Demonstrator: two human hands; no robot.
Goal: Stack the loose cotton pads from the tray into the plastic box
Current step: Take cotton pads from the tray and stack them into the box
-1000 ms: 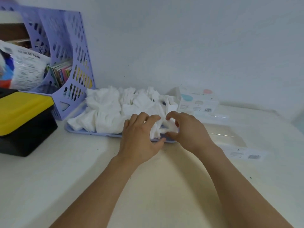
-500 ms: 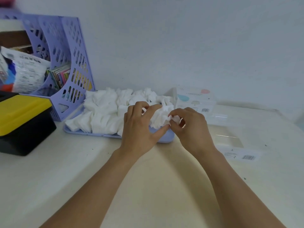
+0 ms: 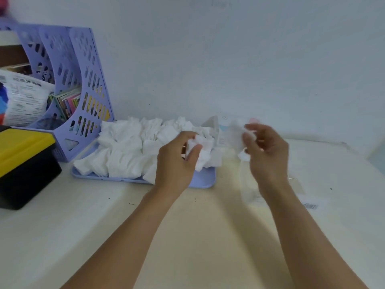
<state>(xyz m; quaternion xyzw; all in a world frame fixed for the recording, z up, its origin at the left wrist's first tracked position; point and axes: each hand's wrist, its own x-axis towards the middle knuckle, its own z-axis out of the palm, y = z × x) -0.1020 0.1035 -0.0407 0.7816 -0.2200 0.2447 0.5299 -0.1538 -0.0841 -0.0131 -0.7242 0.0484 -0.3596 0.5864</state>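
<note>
A heap of loose white cotton pads [image 3: 129,149] fills a lilac tray [image 3: 205,180] on the white table. My left hand [image 3: 177,161] hovers over the tray's right end and grips a small bunch of pads [image 3: 203,151]. My right hand [image 3: 264,151] is raised to the right of the tray and pinches a single pad [image 3: 236,134], blurred by motion. The clear plastic box [image 3: 248,184] lies on the table under my right hand, partly hidden by my wrist.
A lilac perforated file rack [image 3: 68,84] with booklets and a printed bag stands at the back left. A black box with a yellow lid [image 3: 23,163] sits at the left. A white carton [image 3: 216,130] stands behind the tray. A barcode label [image 3: 311,206] shows at right.
Both hands have lifted from the tray's right end. My right hand has pulled one pad away to the right, above the clear box. My left hand keeps hold of a bunch.
</note>
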